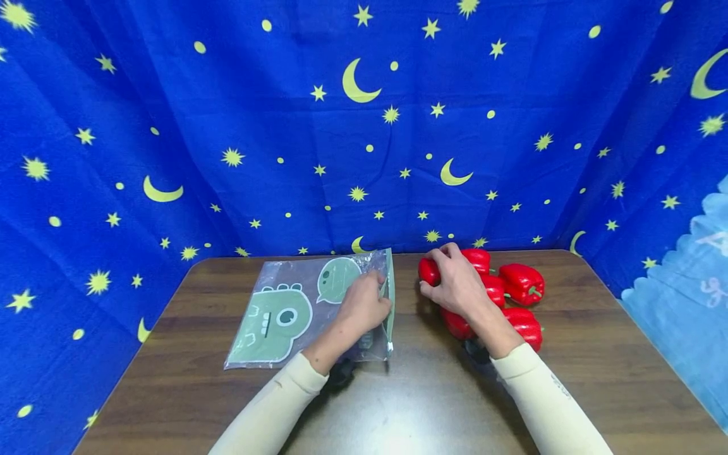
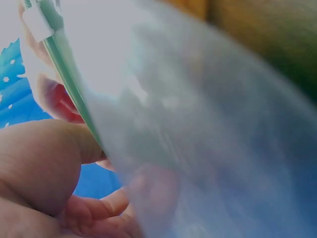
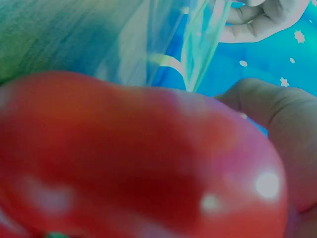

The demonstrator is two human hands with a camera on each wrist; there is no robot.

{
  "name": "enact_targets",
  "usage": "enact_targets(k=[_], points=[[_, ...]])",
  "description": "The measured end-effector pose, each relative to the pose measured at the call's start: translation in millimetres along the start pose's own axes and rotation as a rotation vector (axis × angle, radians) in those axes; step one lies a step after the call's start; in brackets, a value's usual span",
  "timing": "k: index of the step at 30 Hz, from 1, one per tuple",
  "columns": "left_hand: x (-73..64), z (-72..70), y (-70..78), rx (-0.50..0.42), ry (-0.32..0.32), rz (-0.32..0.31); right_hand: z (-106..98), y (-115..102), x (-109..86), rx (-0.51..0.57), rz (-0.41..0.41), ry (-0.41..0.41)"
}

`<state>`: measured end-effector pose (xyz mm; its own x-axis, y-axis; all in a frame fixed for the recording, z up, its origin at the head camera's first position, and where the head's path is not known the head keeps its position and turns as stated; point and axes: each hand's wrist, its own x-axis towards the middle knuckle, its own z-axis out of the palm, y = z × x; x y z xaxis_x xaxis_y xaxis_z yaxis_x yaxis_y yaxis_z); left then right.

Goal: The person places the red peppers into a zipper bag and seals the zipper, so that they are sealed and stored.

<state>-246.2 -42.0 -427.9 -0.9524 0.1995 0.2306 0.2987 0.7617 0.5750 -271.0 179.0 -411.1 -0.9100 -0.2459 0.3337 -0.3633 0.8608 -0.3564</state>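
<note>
Fingers on the right hand [image 1: 457,284] are bent over a red pepper [image 1: 429,272] at the left end of the cluster, thumb on its near side; right wrist view shows the thumb against the skin of that pepper, which fills most of the frame. Whether it's off the tabletop [image 1: 398,404], can't tell. Other peppers crowd that hand: one just past the fingers on the far side [image 1: 476,258], one tucked right of the hand [image 1: 493,289], one farther right with a green stem [image 1: 522,283], one nearer the person under the wrist [image 1: 457,325], one right of the forearm [image 1: 524,327]. Hand and forearm cross over the group and hide parts of it, so exact contacts are unclear. Left hand [image 1: 364,308]: fingers curled, pinching the zip bag [image 1: 296,316] at its mouth, beside the green zip strip [image 1: 390,268]. Bag is clear with a green cartoon print, spread mostly left of those fingers; strip looks parted near them, white slider [image 1: 390,346] at the end nearest the person. Bare wood between left fingers and peppers. Starry blue cloth [image 1: 284,63] hangs beyond both sets of fingers; light blue cloth [image 1: 682,284] well right of them.
</note>
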Motion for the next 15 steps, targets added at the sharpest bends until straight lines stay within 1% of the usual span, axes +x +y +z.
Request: enact_targets(k=[4,7,12,15], points=[[2.3,-8.8,2.8,-0.057,-0.005,-0.026,-2.0,-3.8,1.2,0.024,0.001,-0.001],[3.6,-14.8,5.3,-0.082,-0.006,-0.031,-5.6,-7.0,1.7,0.042,-0.003,0.005],[5.3,-26.2,11.7,-0.113,-0.02,-0.047,-16.4,-12.4,3.1,0.086,0.008,0.006],[6.3,-33.2,17.7,-0.142,-0.025,-0.066,-24.3,-15.5,4.2,0.105,0.023,0.023]])
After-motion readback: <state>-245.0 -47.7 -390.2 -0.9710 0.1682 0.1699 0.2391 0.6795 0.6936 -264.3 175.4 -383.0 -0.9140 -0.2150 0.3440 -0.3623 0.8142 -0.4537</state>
